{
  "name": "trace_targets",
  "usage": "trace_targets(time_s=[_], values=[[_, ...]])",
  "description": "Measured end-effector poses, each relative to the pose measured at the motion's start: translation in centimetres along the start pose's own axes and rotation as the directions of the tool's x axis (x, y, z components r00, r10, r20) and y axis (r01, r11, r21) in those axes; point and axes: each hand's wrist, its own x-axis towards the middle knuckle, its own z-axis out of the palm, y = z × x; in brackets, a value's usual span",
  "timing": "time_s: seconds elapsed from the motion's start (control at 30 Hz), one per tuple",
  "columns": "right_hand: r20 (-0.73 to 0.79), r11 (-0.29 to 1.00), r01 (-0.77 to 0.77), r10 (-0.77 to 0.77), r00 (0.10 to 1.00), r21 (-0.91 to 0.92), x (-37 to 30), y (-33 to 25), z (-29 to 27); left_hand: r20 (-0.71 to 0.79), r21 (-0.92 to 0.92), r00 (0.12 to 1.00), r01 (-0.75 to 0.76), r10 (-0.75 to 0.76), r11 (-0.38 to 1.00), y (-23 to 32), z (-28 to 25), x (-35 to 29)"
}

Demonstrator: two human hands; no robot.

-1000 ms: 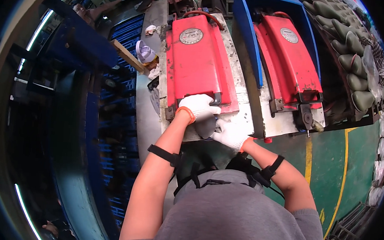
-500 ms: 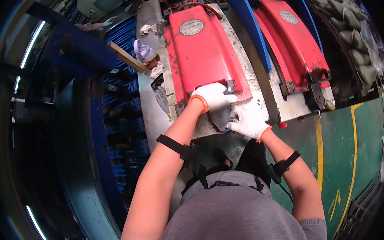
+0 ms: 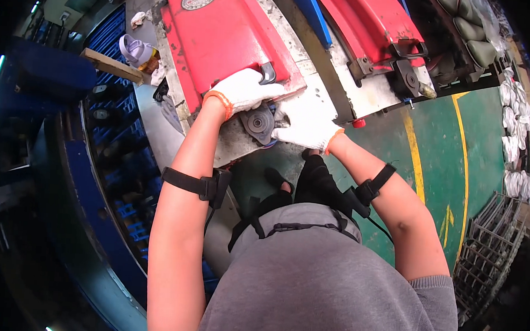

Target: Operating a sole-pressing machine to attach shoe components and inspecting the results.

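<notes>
My left hand (image 3: 246, 92), in a white knitted glove with an orange cuff, lies at the near edge of a red machine cover (image 3: 230, 33). Its visible fingers stretch to the right, just below a dark curved handle (image 3: 267, 73). Below that hand a dark round disc on a plate (image 3: 258, 124) shows at the machine's front. My right hand (image 3: 307, 124), gloved alike, is beside the disc's right edge. Its fingers are curled inward, and whatever is between them is hidden.
A second red machine (image 3: 371, 20) stands to the right beside a blue panel (image 3: 308, 10). Grey shoe-shaped forms (image 3: 481, 53) sit on a rack. A lilac-lidded bottle (image 3: 137, 51) and a wooden bar (image 3: 110, 65) are at left. Metal racks (image 3: 490, 246) stand right.
The view has shifted, so the machine sits further up and left. The grey pointed piece between my hands is no longer visible, and the round disc now shows there.
</notes>
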Motion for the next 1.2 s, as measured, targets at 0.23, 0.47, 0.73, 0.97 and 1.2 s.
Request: trace_targets(time_s=[0.23,0.47,0.73,0.97,1.2], values=[[0.028,0.999,0.001,0.0,1.0,-0.049,-0.1,-0.2,-0.4,-0.048,0.126,0.997,0.062,-0.057,0.99,0.9,0.3,-0.3],[-0.014,0.997,0.042,-0.041,0.999,0.067,0.1,0.3,0.4,-0.062,0.093,0.998,0.014,-0.008,0.996,-0.3,0.3,0.0],[-0.06,0.997,0.054,-0.057,0.997,-0.047,0.2,0.7,0.7,-0.039,0.117,0.999,0.008,-0.003,0.993,0.1,0.2,0.2],[0.008,1.0,0.019,-0.019,1.0,-0.014,0.2,0.3,0.0,-0.05,0.115,0.999,-0.001,0.007,0.993,0.2,0.2,0.0],[-0.003,0.999,0.046,-0.046,0.999,0.013,0.3,0.5,0.4,-0.032,0.072,0.999,0.006,-0.003,0.997,-0.1,0.2,0.2]])
